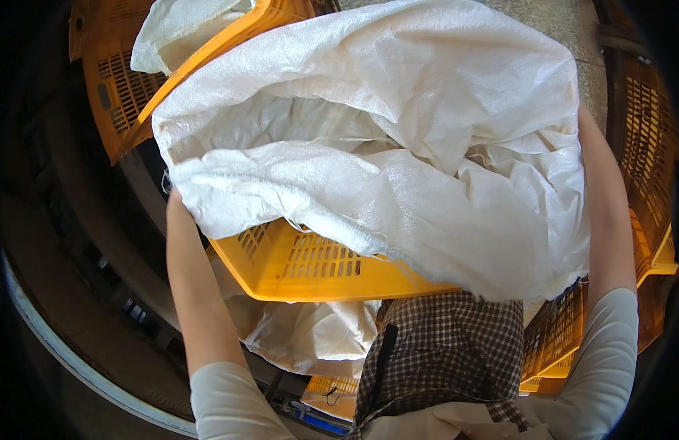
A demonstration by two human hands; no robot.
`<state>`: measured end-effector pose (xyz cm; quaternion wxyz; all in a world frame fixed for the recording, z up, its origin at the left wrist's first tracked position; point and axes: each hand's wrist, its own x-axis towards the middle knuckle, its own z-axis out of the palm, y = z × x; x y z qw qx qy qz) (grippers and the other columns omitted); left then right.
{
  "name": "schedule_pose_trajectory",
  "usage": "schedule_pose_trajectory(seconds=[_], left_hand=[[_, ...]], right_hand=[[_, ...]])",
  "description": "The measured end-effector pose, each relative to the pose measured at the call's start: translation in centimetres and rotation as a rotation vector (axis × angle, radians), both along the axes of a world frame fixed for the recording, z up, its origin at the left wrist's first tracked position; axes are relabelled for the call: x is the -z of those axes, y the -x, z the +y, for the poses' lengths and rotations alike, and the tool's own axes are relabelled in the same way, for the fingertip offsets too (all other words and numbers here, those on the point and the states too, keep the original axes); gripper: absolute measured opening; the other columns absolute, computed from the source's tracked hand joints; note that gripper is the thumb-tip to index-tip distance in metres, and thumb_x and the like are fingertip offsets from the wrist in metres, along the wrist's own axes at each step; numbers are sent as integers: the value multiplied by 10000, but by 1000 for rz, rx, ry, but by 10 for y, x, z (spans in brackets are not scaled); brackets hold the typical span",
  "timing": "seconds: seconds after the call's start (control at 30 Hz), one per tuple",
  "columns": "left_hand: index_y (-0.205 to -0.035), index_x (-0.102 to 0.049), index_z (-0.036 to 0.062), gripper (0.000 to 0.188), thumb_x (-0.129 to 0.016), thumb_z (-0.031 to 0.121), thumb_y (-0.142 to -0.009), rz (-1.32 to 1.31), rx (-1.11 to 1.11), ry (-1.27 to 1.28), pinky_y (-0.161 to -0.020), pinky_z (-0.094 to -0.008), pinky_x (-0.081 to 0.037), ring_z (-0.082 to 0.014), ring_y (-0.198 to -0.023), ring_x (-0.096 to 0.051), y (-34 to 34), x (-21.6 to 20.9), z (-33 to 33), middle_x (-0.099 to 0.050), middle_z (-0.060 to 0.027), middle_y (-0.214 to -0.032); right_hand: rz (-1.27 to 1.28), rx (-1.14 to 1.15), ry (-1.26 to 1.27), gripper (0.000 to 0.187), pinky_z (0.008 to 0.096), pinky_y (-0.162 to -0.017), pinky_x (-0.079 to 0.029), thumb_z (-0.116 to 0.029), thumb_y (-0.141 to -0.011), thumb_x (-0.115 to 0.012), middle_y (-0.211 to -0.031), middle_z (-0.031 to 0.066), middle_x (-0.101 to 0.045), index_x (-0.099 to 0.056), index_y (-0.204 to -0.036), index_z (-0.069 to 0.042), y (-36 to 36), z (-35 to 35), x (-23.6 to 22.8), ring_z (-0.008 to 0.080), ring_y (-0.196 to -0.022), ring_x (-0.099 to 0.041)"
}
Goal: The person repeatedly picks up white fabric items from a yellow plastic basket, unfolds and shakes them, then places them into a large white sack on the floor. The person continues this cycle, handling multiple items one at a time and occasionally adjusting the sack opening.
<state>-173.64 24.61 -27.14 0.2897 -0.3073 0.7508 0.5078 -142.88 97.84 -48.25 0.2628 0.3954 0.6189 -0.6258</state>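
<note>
A large white woven sack (pixel 457 213) spreads open in front of me, its crumpled mouth gaping and a few threads loose along the edge. It lines and drapes over a yellow slatted plastic crate (pixel 317 268), whose near wall shows beneath the fabric. My left hand (pixel 174 198) is at the left side of the sack, with its fingers hidden behind the cloth. On the opposite side, the right forearm (pixel 607 213) reaches up along the sack's edge. The sack covers my right hand, so its grip cannot be seen.
Another yellow crate (pixel 127 88) with a white sack (pixel 185 33) stands at the far left. More yellow crates (pixel 647 139) line the right side. Below the held crate lies a pale sack (pixel 314 334), close to my checked apron (pixel 449 345). Dark machinery or framing runs along the left.
</note>
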Motion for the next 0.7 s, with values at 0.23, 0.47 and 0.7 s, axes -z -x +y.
schedule_pose_trajectory(seconds=[0.23,0.47,0.7], left_hand=[[-1268,-374,-21,519,-601,103,-818,347,31,994,-952,-363,-363,-236,-1140,-446,-121,-74,2,-432,-165,-1269],[-1191,-489,95,590,-728,237,-671,807,1493,681,-1035,-545,-208,-287,-1140,-460,-147,-79,176,-502,-105,-1240],[-987,-596,117,350,-637,67,-644,275,1560,862,-986,-612,-221,-249,-1041,-526,-287,-129,36,-587,-56,-1002]], right_hand=[[437,112,-640,336,295,-904,-380,-256,-916,-491,-1096,70,-536,-513,-1155,-21,-118,-34,-157,180,-1055,-488],[444,-924,-549,296,441,-916,-307,-354,-830,-577,-963,63,-579,-622,-939,-82,-203,-160,-241,228,-988,-506],[-31,-801,-759,162,487,-931,-303,-227,-830,-574,-903,61,-576,-624,-883,-82,-248,-170,-193,263,-970,-511]])
